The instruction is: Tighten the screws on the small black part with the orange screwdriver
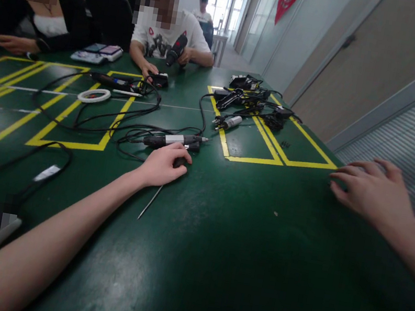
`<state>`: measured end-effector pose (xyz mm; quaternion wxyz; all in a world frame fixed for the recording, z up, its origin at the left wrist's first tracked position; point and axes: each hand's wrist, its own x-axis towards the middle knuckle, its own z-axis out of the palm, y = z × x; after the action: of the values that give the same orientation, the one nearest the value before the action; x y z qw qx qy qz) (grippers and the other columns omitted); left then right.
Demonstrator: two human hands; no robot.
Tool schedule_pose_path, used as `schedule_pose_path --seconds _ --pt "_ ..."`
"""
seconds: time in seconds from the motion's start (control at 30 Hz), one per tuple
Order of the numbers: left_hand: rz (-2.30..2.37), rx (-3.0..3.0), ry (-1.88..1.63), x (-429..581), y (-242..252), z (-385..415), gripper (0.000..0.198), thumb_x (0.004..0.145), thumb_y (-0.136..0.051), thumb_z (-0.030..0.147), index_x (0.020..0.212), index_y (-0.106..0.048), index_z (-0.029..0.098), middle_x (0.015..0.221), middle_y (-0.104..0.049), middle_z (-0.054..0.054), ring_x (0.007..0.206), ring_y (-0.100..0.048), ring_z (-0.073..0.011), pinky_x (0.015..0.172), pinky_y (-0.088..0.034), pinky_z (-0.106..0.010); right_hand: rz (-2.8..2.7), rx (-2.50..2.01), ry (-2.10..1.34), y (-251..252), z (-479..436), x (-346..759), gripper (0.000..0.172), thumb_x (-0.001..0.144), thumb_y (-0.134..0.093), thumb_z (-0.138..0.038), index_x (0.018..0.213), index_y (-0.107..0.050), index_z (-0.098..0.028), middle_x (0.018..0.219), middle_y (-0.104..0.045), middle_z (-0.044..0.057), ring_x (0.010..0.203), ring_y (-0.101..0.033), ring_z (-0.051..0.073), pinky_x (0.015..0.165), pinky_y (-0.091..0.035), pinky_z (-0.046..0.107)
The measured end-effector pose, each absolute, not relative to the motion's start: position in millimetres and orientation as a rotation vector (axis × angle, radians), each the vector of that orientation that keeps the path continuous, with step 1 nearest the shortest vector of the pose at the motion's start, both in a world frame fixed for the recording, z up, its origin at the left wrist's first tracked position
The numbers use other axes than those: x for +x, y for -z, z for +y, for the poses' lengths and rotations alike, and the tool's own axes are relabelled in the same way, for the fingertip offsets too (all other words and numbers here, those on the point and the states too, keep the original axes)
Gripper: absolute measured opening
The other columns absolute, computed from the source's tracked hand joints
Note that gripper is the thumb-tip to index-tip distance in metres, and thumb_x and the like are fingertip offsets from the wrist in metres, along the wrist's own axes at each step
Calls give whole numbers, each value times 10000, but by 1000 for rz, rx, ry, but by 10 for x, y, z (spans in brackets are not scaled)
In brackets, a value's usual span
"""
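My left hand (163, 167) is closed around the dark handle of a screwdriver (150, 201), whose thin metal shaft points back towards me over the green table. Just beyond those fingers lies a corded electric screwdriver (172, 140) with a black and silver body, its black cable looped to the left. At the table's right edge, my right hand (374, 191) has its fingers loosely curved and apart, with nothing visible in them.
Yellow tape (256, 160) marks boxes on the green table (213, 262). Black cables and adapters (240, 100) lie in a pile at the back right. A white ring (94, 95) lies left. Across the table, a person in white (195, 37) holds a power drill (176, 50).
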<state>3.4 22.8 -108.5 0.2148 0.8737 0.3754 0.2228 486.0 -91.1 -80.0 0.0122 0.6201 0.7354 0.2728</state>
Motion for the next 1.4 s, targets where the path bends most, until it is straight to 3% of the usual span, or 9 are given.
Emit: schedule_pose_path --seconds 0.2,0.53,0.67,0.77,0.87,1.23,1.4 --pt "1027 2425 -629 34 1088 233 241 804 -568 221 972 -740 209 1124 -677 -51 924 -642 -213 834 -510 -354 2095 1876 -816 908 -791 4960 267 783 -534 -290 547 -653 -253 894 -793 94 1025 -646 349 1092 -341 666" --pt "1041 2415 -629 41 1092 222 232 804 -569 218 963 -738 208 1124 -673 -48 876 -627 -201 782 -496 -342 2175 1913 -782 881 -800 4985 221 753 -566 -264 551 -652 -247 878 -790 101 1004 -662 358 1072 -330 681" --pt "1046 2418 -626 42 1085 214 236 803 -568 221 963 -740 207 1126 -673 -48 861 -624 -196 787 -499 -343 2302 1956 -903 768 -874 4743 279 836 -515 -357 674 -697 -222 934 -788 153 1011 -674 380 976 -420 622" --pt "1046 2419 -620 41 1076 210 241 800 -565 225 961 -742 205 1114 -674 -48 865 -622 -199 796 -496 -345 2354 2108 -986 689 -960 4592 326 891 -488 -408 716 -677 -209 876 -772 171 892 -683 355 730 -493 469" --pt "1045 2417 -615 40 1072 212 240 797 -567 226 958 -744 203 1109 -675 -47 869 -623 -201 799 -494 -344 2456 2275 -1030 680 -1047 4574 294 856 -523 -451 708 -640 -226 758 -736 131 737 -667 291 569 -454 358" --pt "1037 2414 -624 36 1087 227 247 795 -561 222 957 -746 197 1110 -669 -50 862 -619 -196 778 -492 -335 2164 3121 -1293 929 -1340 4752 216 713 -616 -428 651 -649 -224 572 -590 41 518 -592 231 519 -467 349" --pt "1050 2403 -617 17 1079 236 249 802 -558 245 964 -744 204 1135 -674 -44 872 -620 -197 826 -500 -351 2192 3076 -1286 911 -1373 4673 240 714 -597 -431 669 -667 -206 571 -632 43 505 -634 224 515 -507 337"
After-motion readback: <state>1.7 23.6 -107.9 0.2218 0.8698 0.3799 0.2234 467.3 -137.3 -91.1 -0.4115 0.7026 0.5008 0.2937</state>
